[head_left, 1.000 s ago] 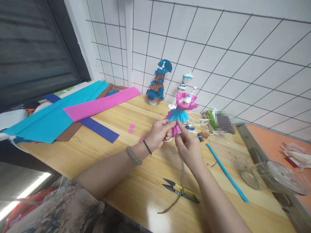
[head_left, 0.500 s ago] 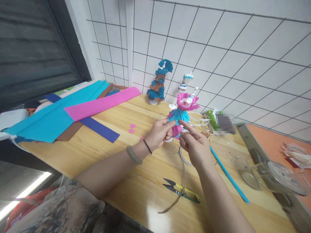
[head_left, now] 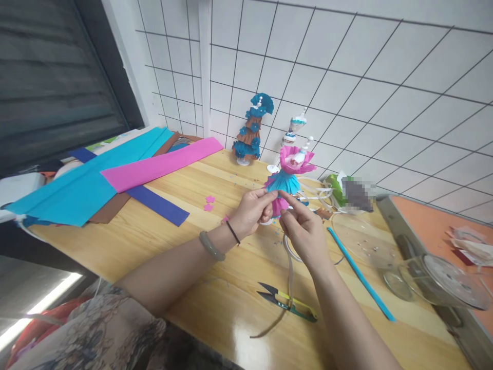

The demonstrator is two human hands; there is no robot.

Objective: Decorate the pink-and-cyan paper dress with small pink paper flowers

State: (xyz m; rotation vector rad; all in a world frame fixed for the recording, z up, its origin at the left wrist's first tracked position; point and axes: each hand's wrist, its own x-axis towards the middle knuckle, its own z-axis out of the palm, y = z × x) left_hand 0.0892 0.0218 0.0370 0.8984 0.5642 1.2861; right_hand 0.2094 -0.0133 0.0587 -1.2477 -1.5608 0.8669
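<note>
A small crepe-paper doll (head_left: 289, 172) with a pink ruffle on top and a blue pleated skirt stands on the wooden table (head_left: 181, 241). My left hand (head_left: 254, 209) pinches the lower edge of the blue skirt. My right hand (head_left: 304, 231) is closed beside it, index finger stretched up to the skirt, fingers pinching a thin whitish ribbon (head_left: 289, 267) that loops below my hand and trails down over the table. A jade bangle and a black hair tie sit on my left wrist.
Yellow-green thread snips (head_left: 288, 302) lie near the front edge. Pink, cyan, blue and brown crepe sheets (head_left: 115, 174) cover the left. Two finished dolls (head_left: 252, 131) stand by the tiled wall. A blue strip (head_left: 360, 275), clear plastic reels (head_left: 435, 280) and a ribbon tangle lie right.
My right hand swung a little right and back toward the skirt, its index finger now raised. The ribbon has formed a loop under that hand. My left hand has stayed put.
</note>
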